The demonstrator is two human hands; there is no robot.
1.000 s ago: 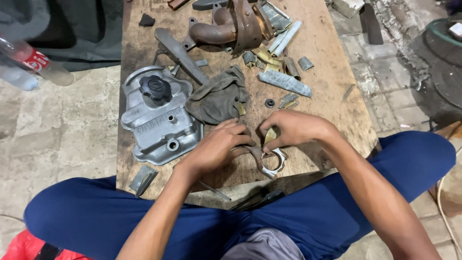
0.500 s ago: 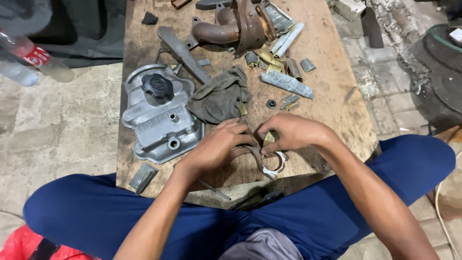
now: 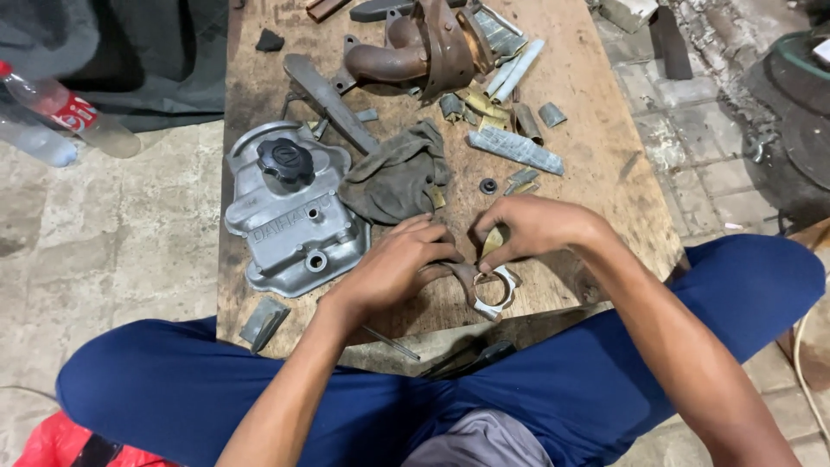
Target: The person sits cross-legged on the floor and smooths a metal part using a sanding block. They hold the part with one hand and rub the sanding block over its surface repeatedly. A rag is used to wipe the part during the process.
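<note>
Ring-ended metal part [image 3: 493, 290] under left hand [image 3: 393, 268], perhaps pinched by right hand [image 3: 536, 229].

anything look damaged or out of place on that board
The brown pipe piece at the far end looks heavily rusted. Bent metal scraps lie scattered beside it, and a crumpled rag sits among the parts.

Since one second ago, the left hand [image 3: 399, 264] and the right hand [image 3: 529, 227] have moved a little apart. Now the brownish metal piece [image 3: 458, 275] with its ring-shaped end [image 3: 493, 291] shows more between them. The right fingers [image 3: 484, 259] pinch a small yellowish strip [image 3: 494, 239].
</note>
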